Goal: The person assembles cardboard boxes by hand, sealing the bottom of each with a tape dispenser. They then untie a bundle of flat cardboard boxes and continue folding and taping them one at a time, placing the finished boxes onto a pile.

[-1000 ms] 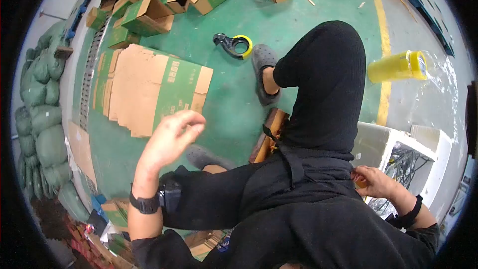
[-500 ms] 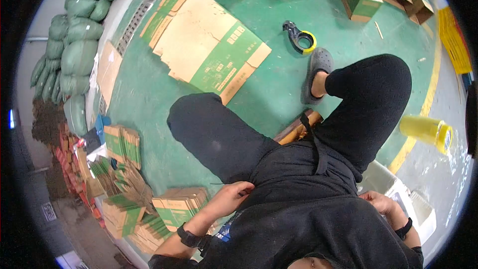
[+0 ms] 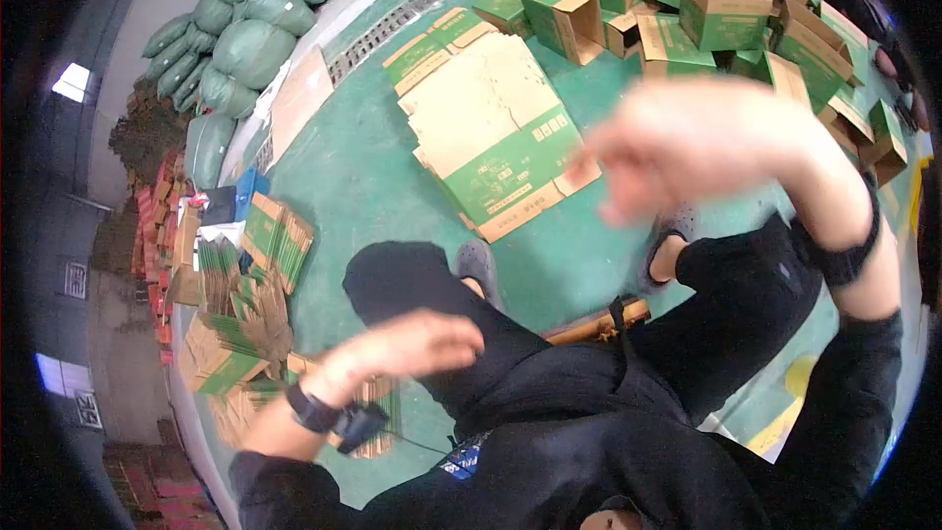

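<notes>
My right hand (image 3: 687,142) is raised in front of me, its fingers smeared by motion, so their grip does not show. Beyond it and to its left, a flattened green-and-tan cardboard box (image 3: 491,128) lies on the floor. Over my left thigh hovers my left hand (image 3: 427,342), slightly blurred, with its fingers stretched out and nothing visible in them. A dark device with a cable (image 3: 361,426) is at my left wrist. The tape dispenser is not visible now.
Several open green-and-tan boxes (image 3: 726,10) are heaped at the upper right. Stacks of folded cartons (image 3: 280,240) stand on the left. Stuffed green sacks (image 3: 255,49) line the wall. A wooden seat (image 3: 599,322) shows between my legs.
Both hands have left my waist: the right rose up and forward, the left lifted over my thigh. My view has shifted, showing more boxes at upper right. My left shoe has come into view.
</notes>
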The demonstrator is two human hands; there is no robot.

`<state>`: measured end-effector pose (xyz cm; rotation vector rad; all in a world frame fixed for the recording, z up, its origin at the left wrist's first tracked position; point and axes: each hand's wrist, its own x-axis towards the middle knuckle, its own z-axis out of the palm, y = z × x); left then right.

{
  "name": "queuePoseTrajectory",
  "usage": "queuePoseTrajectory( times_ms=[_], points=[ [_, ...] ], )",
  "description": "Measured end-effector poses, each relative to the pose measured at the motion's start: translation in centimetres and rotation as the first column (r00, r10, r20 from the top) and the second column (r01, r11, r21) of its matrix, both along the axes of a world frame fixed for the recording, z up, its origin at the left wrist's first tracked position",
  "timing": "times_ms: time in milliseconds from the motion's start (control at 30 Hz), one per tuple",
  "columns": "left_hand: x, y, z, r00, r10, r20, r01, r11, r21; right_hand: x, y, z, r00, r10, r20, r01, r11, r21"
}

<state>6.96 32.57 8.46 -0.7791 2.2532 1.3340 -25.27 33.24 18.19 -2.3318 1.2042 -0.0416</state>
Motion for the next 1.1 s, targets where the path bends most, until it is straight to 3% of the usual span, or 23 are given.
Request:
queuePoseTrajectory(
  times_ms=[33, 67, 100, 133, 167, 200, 267, 300, 367, 400, 467, 500, 567, 633, 700, 767, 867, 933, 967, 1100],
  points=[
    [-1.3, -2.5, 1.7, 1.000, -0.007, -0.013, 0.006, 0.995, -0.103, 0.1, -3.7, -1.2, 0.981, 0.029, 0.192, -0.022, 0.999, -0.040],
    [-2.3, -4.9, 2.5, 0.996, -0.053, -0.072, 0.029, 0.955, -0.297, 0.7, -6.8, -2.4, 0.934, -0.085, 0.348, 0.053, 0.994, 0.100],
    [-4.0, -7.0, 3.9, 0.986, 0.160, -0.051, -0.166, 0.974, -0.153, 1.3, -9.3, -4.9, 0.739, -0.231, 0.633, 0.100, 0.967, 0.236],
    [-4.5, -9.1, 3.0, 0.964, 0.223, -0.143, -0.237, 0.968, -0.088, 2.3, -10.3, -6.7, 0.649, -0.360, 0.671, 0.193, 0.930, 0.312],
    [-4.5, -10.6, 2.0, 0.922, 0.287, -0.260, -0.310, 0.949, -0.051, 3.4, -11.0, -9.2, 0.667, -0.362, 0.652, 0.166, 0.925, 0.343],
    [-4.4, -10.3, 1.2, 0.909, 0.325, -0.260, -0.342, 0.940, -0.020, 4.3, -11.5, -12.9, 0.693, -0.297, 0.657, 0.054, 0.930, 0.363],
    [-6.1, -9.5, 0.9, 0.889, 0.259, -0.378, -0.236, 0.966, 0.106, 5.1, -11.2, -18.5, 0.711, -0.283, 0.644, -0.097, 0.867, 0.489],
    [-6.3, -8.8, 0.9, 0.909, 0.388, -0.154, -0.314, 0.879, 0.359, 5.2, -10.3, -20.4, 0.718, -0.332, 0.611, -0.137, 0.794, 0.592],
    [-5.5, -8.4, -2.7, 0.942, 0.228, -0.245, -0.134, 0.928, 0.348, 5.2, -8.1, -23.1, 0.738, -0.472, 0.482, -0.087, 0.642, 0.762],
    [-5.2, -8.5, -4.9, 0.939, 0.225, -0.258, -0.117, 0.919, 0.377, 4.5, -7.5, -24.1, 0.743, -0.493, 0.453, -0.064, 0.620, 0.782],
    [-4.6, -8.4, -7.1, 0.950, 0.249, -0.191, -0.190, 0.941, 0.281, 4.1, -6.7, -25.0, 0.737, -0.567, 0.368, -0.046, 0.502, 0.864],
    [-4.0, -8.2, -7.6, 0.944, 0.260, -0.201, -0.195, 0.936, 0.293, 4.1, -6.5, -25.0, 0.747, -0.564, 0.352, -0.038, 0.492, 0.870],
    [-4.1, -7.1, -5.1, 0.897, 0.039, -0.440, 0.053, 0.979, 0.196, 4.6, -5.7, -24.3, 0.765, -0.528, 0.369, -0.062, 0.509, 0.858],
    [-4.3, -5.6, -3.9, 0.862, -0.012, -0.507, 0.230, 0.900, 0.370, 5.5, -5.5, -24.1, 0.764, -0.518, 0.384, -0.102, 0.491, 0.865],
    [-4.5, -3.7, -3.6, 0.819, -0.098, -0.565, 0.386, 0.824, 0.416, 6.4, -5.1, -23.8, 0.768, -0.520, 0.374, -0.101, 0.478, 0.872],
    [-4.3, -2.3, -4.0, 0.796, -0.219, -0.564, 0.448, 0.841, 0.305, 7.1, -4.8, -23.7, 0.774, -0.509, 0.377, -0.090, 0.501, 0.861],
    [-4.3, -1.7, -4.7, 0.772, -0.192, -0.606, 0.488, 0.791, 0.370, 7.7, -3.7, -21.8, 0.786, -0.462, 0.411, -0.083, 0.580, 0.810],
    [-4.4, -1.7, -4.5, 0.761, -0.136, -0.635, 0.476, 0.781, 0.404, 7.9, -3.1, -19.3, 0.814, -0.315, 0.488, -0.121, 0.730, 0.673],
    [-4.4, -1.7, -4.7, 0.759, -0.145, -0.635, 0.481, 0.782, 0.396, 7.8, -2.8, -18.3, 0.814, -0.315, 0.489, -0.116, 0.736, 0.667],
    [-4.1, -2.7, -4.7, 0.782, -0.140, -0.608, 0.428, 0.829, 0.360, 7.9, -1.1, -15.4, 0.852, -0.219, 0.475, -0.303, 0.533, 0.790]
  ],
)
